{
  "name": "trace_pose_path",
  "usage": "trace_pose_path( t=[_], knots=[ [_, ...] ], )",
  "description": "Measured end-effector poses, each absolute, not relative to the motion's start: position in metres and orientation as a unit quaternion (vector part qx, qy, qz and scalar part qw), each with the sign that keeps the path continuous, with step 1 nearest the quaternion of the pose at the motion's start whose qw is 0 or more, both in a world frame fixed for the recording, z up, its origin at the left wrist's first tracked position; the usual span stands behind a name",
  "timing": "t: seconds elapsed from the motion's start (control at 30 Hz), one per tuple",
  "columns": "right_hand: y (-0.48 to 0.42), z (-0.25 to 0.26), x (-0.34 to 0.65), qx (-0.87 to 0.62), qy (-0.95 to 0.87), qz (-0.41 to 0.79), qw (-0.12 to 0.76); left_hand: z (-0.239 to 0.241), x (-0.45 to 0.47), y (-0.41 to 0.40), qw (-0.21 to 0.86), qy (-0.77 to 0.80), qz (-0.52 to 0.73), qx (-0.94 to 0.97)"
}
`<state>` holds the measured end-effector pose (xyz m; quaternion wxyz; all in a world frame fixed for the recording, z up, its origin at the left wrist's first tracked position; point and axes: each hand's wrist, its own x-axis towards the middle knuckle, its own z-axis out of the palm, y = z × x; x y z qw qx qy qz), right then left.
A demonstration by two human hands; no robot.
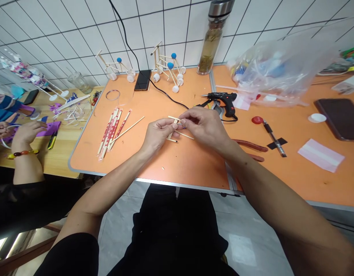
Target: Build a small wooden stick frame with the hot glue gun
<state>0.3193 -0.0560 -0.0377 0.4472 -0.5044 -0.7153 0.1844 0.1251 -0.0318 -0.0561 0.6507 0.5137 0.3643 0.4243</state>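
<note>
My left hand (158,134) and my right hand (204,126) meet over the middle of the orange table (194,161). Both pinch a small bundle of thin wooden sticks (177,128), whose ends poke out between the fingers. The left fingers curl round the sticks from below; the right fingertips pinch them from above. A loose wooden stick (128,130) and several wrapped chopsticks (110,132) lie just left of my left hand.
A black glue gun (223,101) with its cord lies behind my right hand, red-handled pliers (250,145) and a pen (273,138) to the right. Two stick models (168,71) with blue balls, a phone (142,79), a bottle (213,38) and a plastic bag (277,73) stand at the back. Another person's hands (24,132) work at the left table.
</note>
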Motion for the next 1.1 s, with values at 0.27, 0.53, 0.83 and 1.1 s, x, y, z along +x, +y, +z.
trace_pose_path(
  t=[0.27, 0.53, 0.83, 1.1],
  knots=[
    [-0.053, -0.038, 0.323, -0.506, -0.723, 0.191, 0.430, -0.063, 0.125, -0.029, 0.658, 0.365, 0.426, 0.502],
    [-0.046, -0.042, 0.328, -0.516, -0.698, 0.255, 0.426, -0.069, 0.127, -0.027, 0.653, 0.370, 0.426, 0.505],
    [-0.043, -0.037, 0.332, -0.526, -0.650, 0.348, 0.424, -0.070, 0.129, -0.026, 0.645, 0.375, 0.421, 0.516],
    [-0.042, -0.037, 0.332, -0.537, -0.635, 0.372, 0.412, -0.075, 0.130, -0.024, 0.658, 0.374, 0.426, 0.496]
  ],
)
